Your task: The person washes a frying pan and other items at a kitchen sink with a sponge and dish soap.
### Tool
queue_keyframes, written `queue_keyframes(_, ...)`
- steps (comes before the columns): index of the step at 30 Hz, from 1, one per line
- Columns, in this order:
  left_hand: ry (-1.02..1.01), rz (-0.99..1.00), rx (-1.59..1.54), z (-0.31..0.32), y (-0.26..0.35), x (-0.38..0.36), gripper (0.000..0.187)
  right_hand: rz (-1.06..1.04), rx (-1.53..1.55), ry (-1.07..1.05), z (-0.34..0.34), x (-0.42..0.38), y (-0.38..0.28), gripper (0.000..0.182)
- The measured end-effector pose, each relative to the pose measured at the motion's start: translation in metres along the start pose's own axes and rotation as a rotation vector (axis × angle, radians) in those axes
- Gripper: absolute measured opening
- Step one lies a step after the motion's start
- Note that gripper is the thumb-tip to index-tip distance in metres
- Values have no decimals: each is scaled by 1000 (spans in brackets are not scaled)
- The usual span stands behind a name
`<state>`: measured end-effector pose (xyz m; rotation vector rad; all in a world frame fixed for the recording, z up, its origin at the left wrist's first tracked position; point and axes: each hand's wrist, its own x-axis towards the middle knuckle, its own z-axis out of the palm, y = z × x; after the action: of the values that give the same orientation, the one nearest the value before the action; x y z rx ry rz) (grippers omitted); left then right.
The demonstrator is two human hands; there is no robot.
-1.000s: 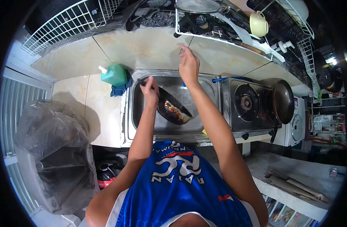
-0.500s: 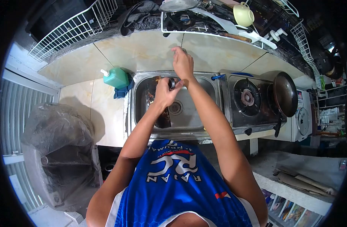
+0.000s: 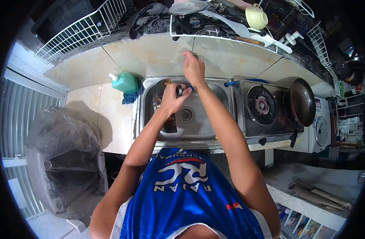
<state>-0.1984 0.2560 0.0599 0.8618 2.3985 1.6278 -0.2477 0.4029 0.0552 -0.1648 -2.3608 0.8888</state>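
Observation:
My left hand [image 3: 174, 98] is over the left half of the steel sink [image 3: 206, 127], fingers closed around a small dark object with a round, ring-like end [image 3: 179, 91]. Below and beside that hand, a dark, curved, brown-stained piece [image 3: 169, 126] lies in the basin, partly hidden by my forearm. Farther back, my right hand [image 3: 194, 71] reaches up against the tiled wall, its fingers curled around a small greyish part [image 3: 195, 55] that is mostly hidden. A bit of blue [image 3: 193, 87] shows just under my right wrist.
Left of the sink, a green pump bottle [image 3: 124, 83] stands on a blue cloth [image 3: 130, 97]. To the right are a gas stove [image 3: 262, 104] and a tilted frying pan [image 3: 302, 101]. Above hangs a white wire rack [image 3: 226, 36] with utensils and a yellow cup [image 3: 256, 16].
My left hand has turned slightly, so the dark object's round end now faces the camera more. My right hand stays by the wall. The whole view has shifted a little.

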Motion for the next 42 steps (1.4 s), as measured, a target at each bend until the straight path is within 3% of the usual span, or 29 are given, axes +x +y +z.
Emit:
queue_keyframes(6,-33,-35,-25,-3,-10,-4,44,15,-18,-1,1,0,0,18)
queue_keyframes(8,61,-3,-274,-2,-32,-6,42,8,-23,1,1,0,0,19)
queue_keyframes(10,92,-240,-547,-16,-40,-10,39,6,-28,5,1,1,1,19)
queue_keyframes(12,106,-52,-622,-34,-61,-6,39,15,20,19,3,0,2,20)
queue_keyframes(18,480,18,-1062,-26,-133,-27,36,66,45,4,7,2,3,16)
queue_keyframes(19,563,31,-1018,-23,-146,-38,33,64,36,-1,7,2,5,16)
queue_keyframes(22,797,-59,-1181,-26,-161,-73,28,17,53,27,9,2,7,17)
queue_keyframes(24,976,-132,-1257,-20,-182,-102,30,90,34,-68,5,3,5,17)
queue_keyframes(25,976,-180,-1222,-20,-183,-119,30,90,35,-75,2,1,2,17)
queue_keyframes(26,1051,-348,-1239,-20,-183,-137,28,80,73,-47,-2,0,-1,20)
queue_keyframes(28,949,-378,-1242,-17,-226,-185,25,9,173,12,-13,-11,1,30)
queue_keyframes(30,923,-693,-1213,-28,-196,-210,17,-72,154,-12,-38,-45,15,36)
queue_keyframes(31,899,-693,-1164,-29,-193,-225,15,-94,72,-62,-57,-69,26,37)
queue_keyframes(33,905,-725,-1066,-34,-181,-247,16,70,23,-282,-88,-129,57,35)
queue_keyframes(36,923,-781,-836,-46,-181,-271,13,279,-337,-593,-110,-261,143,47)
queue_keyframes(38,549,-703,-206,-62,-183,-282,6,294,-490,-682,-125,-304,136,51)
queue_keyframes(39,548,-570,-80,-64,-195,-287,12,302,-549,-706,-131,-314,122,56)
queue_keyframes(40,547,-578,-82,-71,-180,-279,12,310,-608,-731,-136,-318,112,61)
queue_keyframes(42,312,-723,43,-90,-155,-260,8,384,-604,-756,-136,-311,107,66)
